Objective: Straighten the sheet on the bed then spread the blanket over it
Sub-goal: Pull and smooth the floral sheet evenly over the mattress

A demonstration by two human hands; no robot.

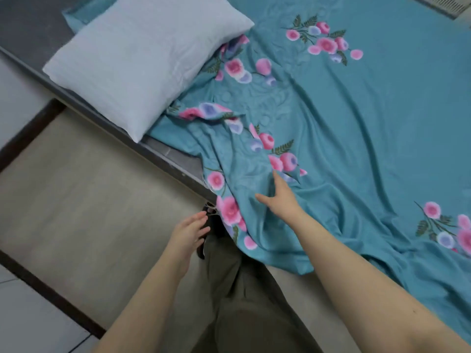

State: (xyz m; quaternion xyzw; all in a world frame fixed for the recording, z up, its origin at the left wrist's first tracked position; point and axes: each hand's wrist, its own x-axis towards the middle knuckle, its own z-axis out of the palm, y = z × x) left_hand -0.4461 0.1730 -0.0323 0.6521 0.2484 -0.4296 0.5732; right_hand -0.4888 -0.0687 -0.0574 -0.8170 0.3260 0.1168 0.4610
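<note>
While sheet (356,123) lies rumpled | right hand (277,197) flat on it | left hand (190,233) slack, empty

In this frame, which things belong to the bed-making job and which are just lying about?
Job: teal floral sheet, rumpled; right hand resting on it; left hand beside its hanging edge. No blanket in view.
Lying about: white pillow; grey mattress edge.

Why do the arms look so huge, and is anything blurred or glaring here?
Head view: the wide-angle lens stretches the near right forearm. The light is soft and even, with no glare on the teal floral sheet. The left hand and the pale rectangular pillow look slightly soft.
</note>
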